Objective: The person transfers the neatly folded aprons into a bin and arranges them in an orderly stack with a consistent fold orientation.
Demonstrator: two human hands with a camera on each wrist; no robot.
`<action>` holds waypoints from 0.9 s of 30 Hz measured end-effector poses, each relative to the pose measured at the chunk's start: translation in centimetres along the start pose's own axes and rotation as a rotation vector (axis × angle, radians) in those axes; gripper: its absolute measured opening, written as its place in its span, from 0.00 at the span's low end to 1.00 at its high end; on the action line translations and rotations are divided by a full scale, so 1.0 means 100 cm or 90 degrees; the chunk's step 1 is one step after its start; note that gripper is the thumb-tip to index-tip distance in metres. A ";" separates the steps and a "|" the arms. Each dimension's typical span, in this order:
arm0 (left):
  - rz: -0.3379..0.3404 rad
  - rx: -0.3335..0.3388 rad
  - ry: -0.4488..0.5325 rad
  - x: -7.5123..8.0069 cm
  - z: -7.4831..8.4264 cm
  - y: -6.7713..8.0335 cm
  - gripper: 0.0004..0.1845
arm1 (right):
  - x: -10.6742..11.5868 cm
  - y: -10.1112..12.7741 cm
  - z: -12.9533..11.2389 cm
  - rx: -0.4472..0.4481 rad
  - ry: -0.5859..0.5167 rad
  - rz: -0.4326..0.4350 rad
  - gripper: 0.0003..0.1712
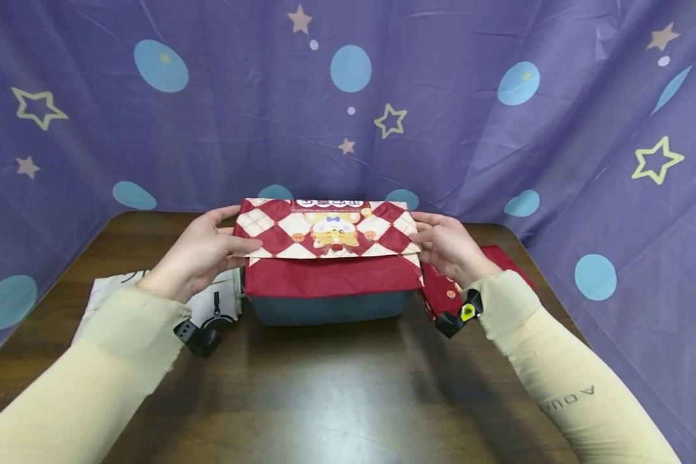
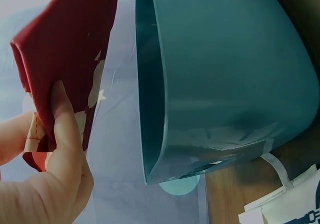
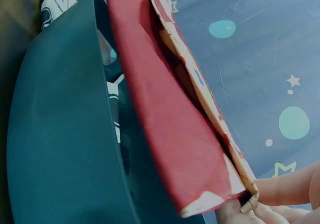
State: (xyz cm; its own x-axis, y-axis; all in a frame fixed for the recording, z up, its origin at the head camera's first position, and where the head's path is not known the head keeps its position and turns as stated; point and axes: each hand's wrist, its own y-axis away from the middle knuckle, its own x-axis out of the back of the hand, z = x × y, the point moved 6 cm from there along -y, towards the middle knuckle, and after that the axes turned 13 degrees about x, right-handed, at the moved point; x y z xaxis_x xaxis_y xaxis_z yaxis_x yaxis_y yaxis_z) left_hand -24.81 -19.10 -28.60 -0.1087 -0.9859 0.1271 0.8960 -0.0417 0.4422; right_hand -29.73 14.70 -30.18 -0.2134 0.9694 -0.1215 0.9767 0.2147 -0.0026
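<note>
Both hands hold a folded piece of red and cream diamond-patterned fabric (image 1: 336, 277) with a cartoon animal on it. My left hand (image 1: 205, 248) pinches its left end, thumb on the near face. At the opposite end my right hand (image 1: 446, 245) grips the edge between thumb and fingers. Under the fabric stands a teal plastic bin (image 1: 330, 310), its open rim just below the fabric in both wrist views. Something black and white (image 3: 114, 103) shows inside the bin.
A white folded cloth item with black print (image 1: 217, 299) lies left of the bin; the left wrist view shows a pale strap (image 2: 277, 169) beside it. Another red patterned fabric (image 1: 441, 290) lies to the right. Behind the wooden table (image 1: 336, 399) hangs a purple curtain (image 1: 441, 96).
</note>
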 end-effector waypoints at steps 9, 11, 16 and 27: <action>0.001 0.015 -0.002 -0.002 0.005 -0.004 0.47 | 0.000 -0.005 -0.002 -0.031 0.018 0.000 0.35; 0.000 0.015 0.000 -0.003 0.007 -0.004 0.47 | 0.001 -0.007 -0.002 -0.040 0.020 0.012 0.34; -0.002 0.017 0.002 -0.005 0.010 -0.005 0.47 | 0.001 -0.011 -0.003 -0.052 0.015 0.033 0.34; -0.042 0.030 0.021 -0.008 0.012 -0.007 0.43 | 0.001 -0.017 0.000 -0.054 0.005 0.053 0.33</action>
State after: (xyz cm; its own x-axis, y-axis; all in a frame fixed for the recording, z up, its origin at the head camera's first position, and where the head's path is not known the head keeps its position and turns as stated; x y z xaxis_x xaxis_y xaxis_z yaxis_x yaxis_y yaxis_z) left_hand -25.87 -18.04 -27.99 -0.1523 -0.9860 0.0672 0.8661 -0.1004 0.4897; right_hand -31.38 14.40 -30.14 -0.1325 0.9850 -0.1108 0.9855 0.1428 0.0914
